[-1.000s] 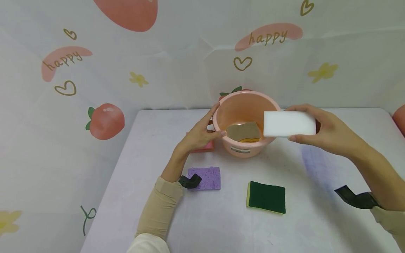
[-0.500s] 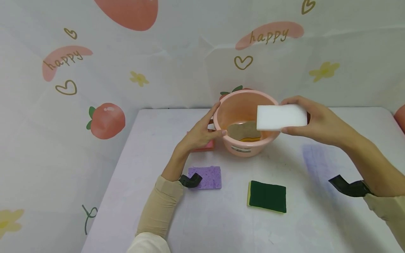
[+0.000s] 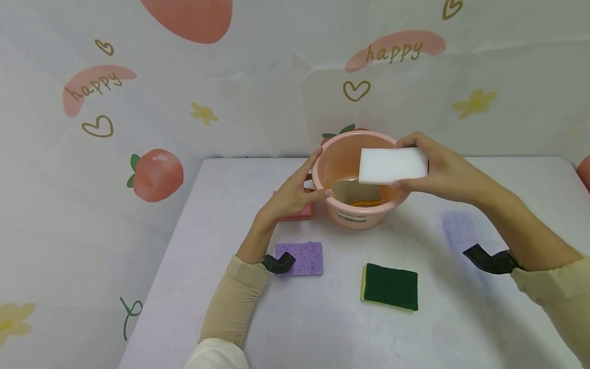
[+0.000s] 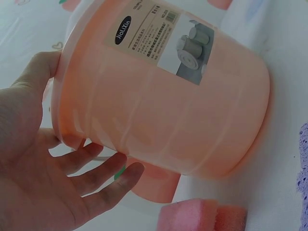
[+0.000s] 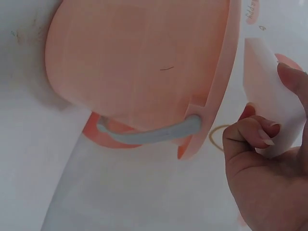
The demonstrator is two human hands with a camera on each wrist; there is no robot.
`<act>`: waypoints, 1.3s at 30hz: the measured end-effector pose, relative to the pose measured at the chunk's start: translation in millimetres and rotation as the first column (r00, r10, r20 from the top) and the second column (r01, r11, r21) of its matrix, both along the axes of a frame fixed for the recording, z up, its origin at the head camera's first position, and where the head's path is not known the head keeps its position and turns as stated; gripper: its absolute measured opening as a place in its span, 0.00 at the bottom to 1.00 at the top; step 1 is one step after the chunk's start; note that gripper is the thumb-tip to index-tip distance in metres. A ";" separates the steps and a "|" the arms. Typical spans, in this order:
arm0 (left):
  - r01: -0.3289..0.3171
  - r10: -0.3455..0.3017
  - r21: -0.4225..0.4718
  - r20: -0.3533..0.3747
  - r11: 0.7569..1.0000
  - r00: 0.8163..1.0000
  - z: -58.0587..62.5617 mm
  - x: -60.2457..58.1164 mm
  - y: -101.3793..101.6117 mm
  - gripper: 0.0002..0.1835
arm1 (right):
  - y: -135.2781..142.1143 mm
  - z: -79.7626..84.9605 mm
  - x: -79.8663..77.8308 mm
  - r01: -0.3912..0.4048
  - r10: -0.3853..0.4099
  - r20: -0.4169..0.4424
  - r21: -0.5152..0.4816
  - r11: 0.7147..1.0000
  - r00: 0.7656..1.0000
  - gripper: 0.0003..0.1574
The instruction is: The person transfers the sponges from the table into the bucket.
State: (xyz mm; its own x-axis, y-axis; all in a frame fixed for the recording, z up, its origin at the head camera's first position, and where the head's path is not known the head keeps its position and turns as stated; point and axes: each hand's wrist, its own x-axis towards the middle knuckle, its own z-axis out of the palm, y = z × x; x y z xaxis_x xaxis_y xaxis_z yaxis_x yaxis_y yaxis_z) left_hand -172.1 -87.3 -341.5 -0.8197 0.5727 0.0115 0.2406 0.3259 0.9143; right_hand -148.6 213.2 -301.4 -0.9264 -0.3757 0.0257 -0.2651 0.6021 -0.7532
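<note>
A pink bucket [image 3: 352, 218] stands upright at the back of the table. My left hand [image 3: 290, 197] grips its left rim, with the thumb over the edge and the other fingers along the outside. In my right hand [image 3: 444, 169] is a white rectangular sponge [image 3: 392, 166], pinched at its right end between thumb and fingers. It hangs over the right part of the bucket's mouth; the right wrist view shows the sponge [image 5: 272, 96] apart from the rim. Inside the bucket lies a brownish sponge [image 3: 355, 192] with an orange edge, partly hidden by the white one.
A purple sponge [image 3: 304, 259] lies below the left wrist, partly covered by a black strap. To its right is a green-and-yellow scouring sponge [image 3: 391, 287]. A pink sponge [image 4: 187, 216] sits left of the bucket. Behind the table [image 3: 332, 328] hangs a printed backdrop [image 3: 258, 77].
My right hand has carried the white sponge leftward and slightly up, from the bucket's right edge to over its opening. The left hand and bucket have stayed put.
</note>
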 end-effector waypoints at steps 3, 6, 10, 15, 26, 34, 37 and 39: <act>-0.002 0.002 0.000 0.006 1.000 1.000 0.4 0.2 -0.1 0.48 | -4.6 0.3 -4.8 0.000 0.000 -0.002 -0.003 1.000 1.000 0.40; -0.005 0.005 -0.006 0.006 1.000 1.000 0.4 0.1 -0.3 0.48 | -9.4 0.0 -9.7 -0.001 0.001 0.001 -0.008 1.000 1.000 0.40; -0.006 0.006 -0.010 0.010 1.000 1.000 -0.2 -0.5 -0.2 0.48 | -14.7 -2.1 -16.0 0.000 0.000 0.003 0.000 1.000 1.000 0.41; -0.011 0.011 -0.002 0.017 1.000 1.000 -3.7 -2.4 -0.8 0.48 | -21.2 -6.4 -24.3 -0.005 0.005 0.018 0.020 1.000 1.000 0.43; -0.034 0.034 -0.002 -0.009 0.999 0.999 -25.9 -12.6 -1.6 0.50 | -31.3 -13.1 -35.7 -0.023 0.019 0.051 0.072 0.997 0.999 0.43; -0.026 0.026 -0.016 0.035 1.000 0.999 -3.1 -0.5 -0.5 0.49 | -37.6 -15.8 -39.2 -0.015 0.015 -0.003 0.038 0.999 1.000 0.39; -0.021 0.021 -0.018 0.028 1.000 0.999 -0.9 0.3 0.3 0.48 | -40.3 -16.2 -40.5 -0.029 0.032 -0.031 0.071 0.997 0.999 0.38; -0.020 0.020 -0.020 0.023 1.000 1.000 -0.4 0.4 0.7 0.49 | -42.0 -17.0 -41.8 -0.038 0.043 -0.049 0.097 0.995 0.998 0.38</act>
